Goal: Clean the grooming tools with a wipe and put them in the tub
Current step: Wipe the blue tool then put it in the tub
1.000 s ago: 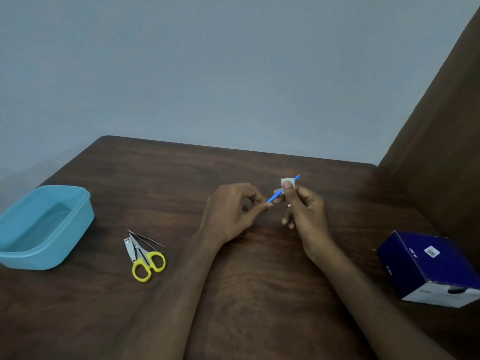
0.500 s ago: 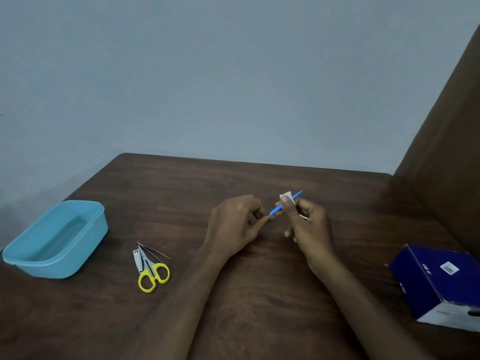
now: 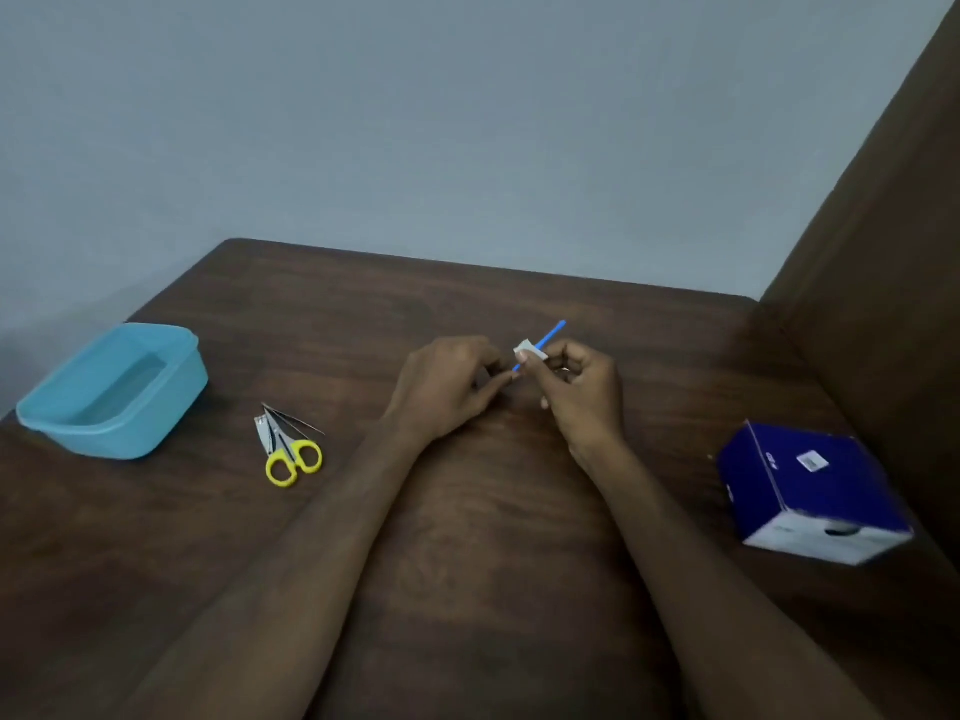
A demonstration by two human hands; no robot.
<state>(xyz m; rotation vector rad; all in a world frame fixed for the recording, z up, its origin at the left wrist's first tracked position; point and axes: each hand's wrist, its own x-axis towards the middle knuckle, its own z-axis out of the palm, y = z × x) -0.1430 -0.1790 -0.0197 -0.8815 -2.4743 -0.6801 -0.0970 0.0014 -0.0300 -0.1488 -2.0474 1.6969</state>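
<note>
A thin blue stick tool (image 3: 549,336) is held over the middle of the dark wooden table (image 3: 467,511). My left hand (image 3: 447,389) pinches its near end. My right hand (image 3: 579,392) pinches a small white wipe (image 3: 527,350) folded round the shaft, and the far tip sticks out past it. A light blue tub (image 3: 111,392) stands at the left edge with nothing visible inside. Yellow-handled scissors (image 3: 291,452), a metal nail clipper (image 3: 263,432) and thin tweezers (image 3: 293,419) lie together between the tub and my left forearm.
A dark blue box (image 3: 810,491) with a white face lies on its side at the right. A brown panel (image 3: 883,252) rises along the table's right side. A grey wall stands behind the far edge.
The wipe has slid down the shaft toward my left hand, so more of the blue tip shows beyond it. The camera has shifted slightly; both hands keep their hold.
</note>
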